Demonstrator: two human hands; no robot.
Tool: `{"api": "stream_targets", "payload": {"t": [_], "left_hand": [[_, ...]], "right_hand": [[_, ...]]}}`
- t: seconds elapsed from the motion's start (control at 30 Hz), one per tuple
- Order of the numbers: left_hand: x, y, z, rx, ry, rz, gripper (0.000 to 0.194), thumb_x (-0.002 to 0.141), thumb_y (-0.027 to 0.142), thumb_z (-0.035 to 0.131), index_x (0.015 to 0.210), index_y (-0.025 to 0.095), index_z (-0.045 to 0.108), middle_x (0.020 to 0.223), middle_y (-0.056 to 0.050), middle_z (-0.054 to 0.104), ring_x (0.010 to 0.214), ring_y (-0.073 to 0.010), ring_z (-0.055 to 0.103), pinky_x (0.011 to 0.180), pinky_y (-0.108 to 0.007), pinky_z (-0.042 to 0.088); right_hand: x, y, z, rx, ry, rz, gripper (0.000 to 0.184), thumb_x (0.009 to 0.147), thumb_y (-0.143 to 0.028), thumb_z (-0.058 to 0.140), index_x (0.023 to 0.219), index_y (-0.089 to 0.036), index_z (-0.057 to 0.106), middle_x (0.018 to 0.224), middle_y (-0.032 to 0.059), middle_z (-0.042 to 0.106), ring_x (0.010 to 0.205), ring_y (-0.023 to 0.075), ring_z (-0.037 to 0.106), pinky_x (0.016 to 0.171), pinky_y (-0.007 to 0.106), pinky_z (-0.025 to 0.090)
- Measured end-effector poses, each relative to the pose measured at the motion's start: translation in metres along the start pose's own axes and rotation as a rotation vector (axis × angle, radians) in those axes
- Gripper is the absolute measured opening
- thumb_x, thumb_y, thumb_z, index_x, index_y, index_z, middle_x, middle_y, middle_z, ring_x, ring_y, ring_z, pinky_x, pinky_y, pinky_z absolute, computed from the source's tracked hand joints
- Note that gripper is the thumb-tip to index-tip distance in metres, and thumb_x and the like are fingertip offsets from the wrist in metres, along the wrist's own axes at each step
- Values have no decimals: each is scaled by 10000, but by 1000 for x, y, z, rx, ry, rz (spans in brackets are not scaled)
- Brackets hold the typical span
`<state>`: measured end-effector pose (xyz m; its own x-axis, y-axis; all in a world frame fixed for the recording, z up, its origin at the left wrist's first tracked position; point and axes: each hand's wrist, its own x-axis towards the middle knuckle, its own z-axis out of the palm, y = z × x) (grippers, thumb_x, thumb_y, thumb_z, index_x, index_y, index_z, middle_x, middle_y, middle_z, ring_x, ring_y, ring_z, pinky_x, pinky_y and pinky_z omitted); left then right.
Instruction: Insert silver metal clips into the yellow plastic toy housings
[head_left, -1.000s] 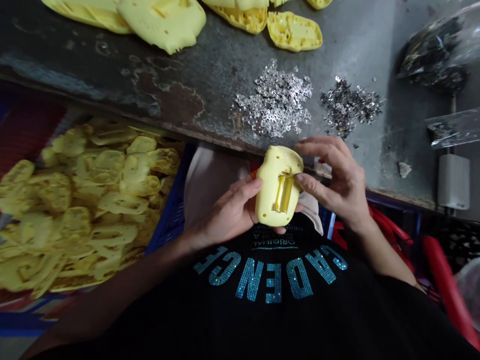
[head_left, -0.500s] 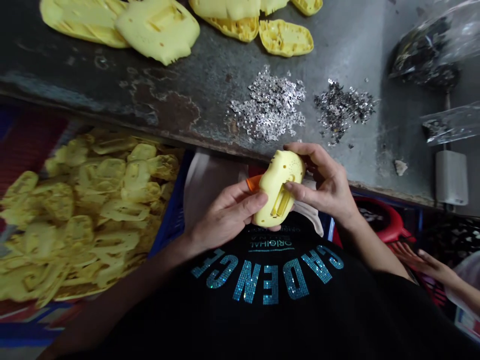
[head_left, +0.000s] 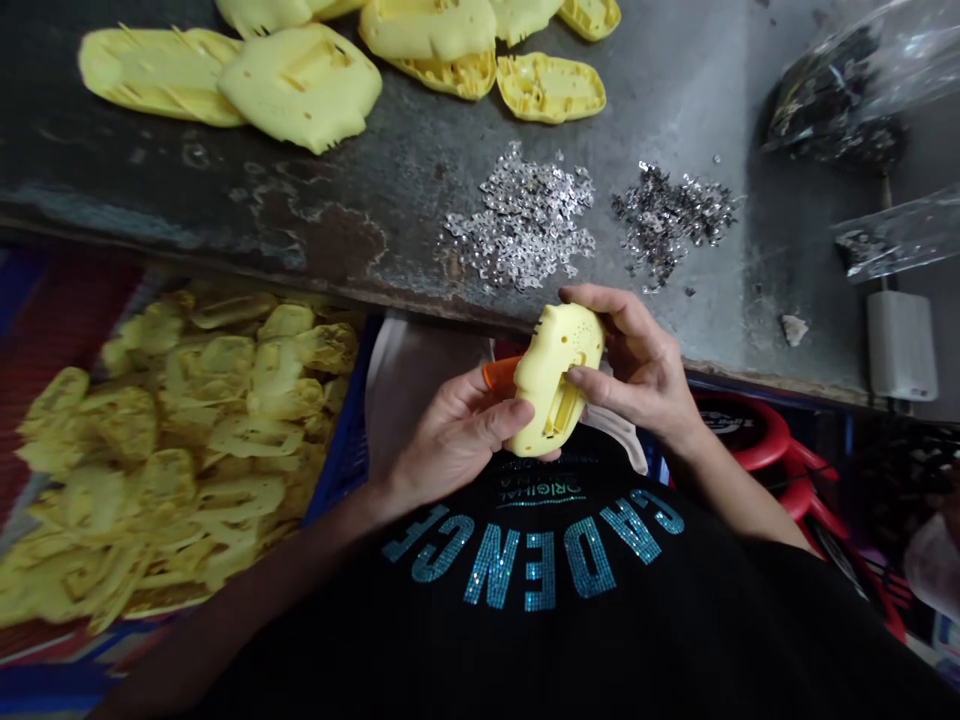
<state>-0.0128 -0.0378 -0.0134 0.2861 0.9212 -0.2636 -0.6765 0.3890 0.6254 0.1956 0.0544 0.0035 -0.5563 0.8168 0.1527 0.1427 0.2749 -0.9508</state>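
Observation:
Over my lap, close to the table's front edge, a small yellow plastic shell (head_left: 536, 375) with a long battery slot is tilted. My left hand (head_left: 454, 430) grips its lower left side, thumb on the face and an orange cover (head_left: 498, 373) on one finger. Round its upper right side closes my right hand (head_left: 645, 365), the thumb pressing at the top of the slot. Whatever lies under that thumb is hidden. Just beyond the shell are a pile of small silver metal contacts (head_left: 525, 222) and a smaller pile of darker metal pieces (head_left: 671, 220).
Several larger yellow shells (head_left: 304, 85) lie along the back of the worn metal table (head_left: 420, 180). A blue crate (head_left: 337, 460) full of yellow parts (head_left: 225, 435) stands at left. At right are plastic bags (head_left: 832, 100), a white box (head_left: 902, 345) and a red stool (head_left: 757, 430).
My right thumb and fingers have closed onto the shell, which has tilted clockwise. The view has shifted slightly. Another person's hand, seen at lower right half a second ago, is gone.

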Motion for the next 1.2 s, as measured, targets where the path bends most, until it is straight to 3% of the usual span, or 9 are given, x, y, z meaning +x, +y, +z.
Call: {"api": "stream_targets", "payload": {"t": [0.2, 0.47, 0.6, 0.73, 0.87, 0.93, 1.03, 1.1, 1.2], "left_hand": [[4, -6, 6, -58, 96, 33, 276, 794, 367, 1015, 1041, 299, 911, 931, -36, 876, 708, -202, 817, 627, -327, 727], [4, -9, 4, -81, 197, 107, 202, 746, 330, 1046, 890, 303, 907, 863, -16, 874, 957, -296, 861, 854, -490, 752], [5, -6, -4, -78, 89, 77, 241, 820, 303, 998, 1034, 305, 888, 1011, 5, 889, 990, -257, 859, 905, -433, 742], [5, -3, -19, -62, -113, -104, 404, 937, 353, 895, 1329, 344, 799, 1272, -24, 857, 1019, -238, 851, 849, -353, 736], [2, -1, -38, -39, -255, -207, 536, 961, 474, 859, 1475, 440, 710, 1454, -42, 789, 1138, -332, 833, 795, -415, 748], [0, 0, -47, -18, -289, -224, 675, 935, 564, 863, 1564, 468, 636, 1583, -66, 709, 1321, -420, 754, 806, -464, 750], [1, 4, -53, 6, -292, -209, 823, 928, 640, 839, 1668, 490, 511, 1697, -97, 604, 1451, -466, 659, 790, -446, 749], [3, 6, -50, 17, -282, -195, 867, 932, 654, 827, 1700, 496, 456, 1732, -111, 561, 1412, -451, 694, 741, -415, 747], [7, 8, -42, 34, -225, -155, 831, 931, 648, 831, 1675, 454, 515, 1685, -118, 612, 1343, -415, 750, 679, -365, 739]], "right_hand": [[1, 3, 3, 97, 14, -30, 618, 932, -420, 846, 1507, -345, 631, 1434, 32, 691, 1189, 256, 696, 1012, 413, 641], [6, 5, 13, 50, 62, -85, 661, 958, -518, 772, 1547, -295, 571, 1499, 77, 655, 1321, 292, 662, 1118, 455, 629], [5, 10, 16, 68, 14, -71, 701, 979, -547, 742, 1590, -274, 533, 1487, 89, 667, 1295, 279, 687, 1146, 456, 612], [-1, 9, 12, 45, -39, -77, 679, 1008, -552, 732, 1598, -269, 549, 1477, 82, 687, 1289, 253, 698, 1129, 413, 606], [-10, 4, -24, -55, -126, -149, 738, 967, -589, 811, 1614, -341, 555, 1545, 53, 695, 1354, 266, 693, 1120, 407, 595], [-15, 7, -55, -220, 19, -152, 614, 992, -586, 781, 1537, -347, 632, 1485, 44, 739, 1300, 270, 715, 1082, 434, 592], [-18, 19, -102, -744, 376, -18, 185, 1063, -396, 692, 1166, -295, 807, 1126, 42, 811, 1107, 269, 717, 1044, 477, 513], [-15, 29, -123, -989, 380, 47, 162, 1064, -303, 661, 1104, -294, 818, 1055, 42, 797, 1076, 275, 692, 1011, 476, 461], [-12, 41, -133, -1156, 245, 37, 191, 1088, -287, 627, 1139, -321, 808, 1114, 35, 801, 1102, 283, 653, 994, 469, 407]]}}
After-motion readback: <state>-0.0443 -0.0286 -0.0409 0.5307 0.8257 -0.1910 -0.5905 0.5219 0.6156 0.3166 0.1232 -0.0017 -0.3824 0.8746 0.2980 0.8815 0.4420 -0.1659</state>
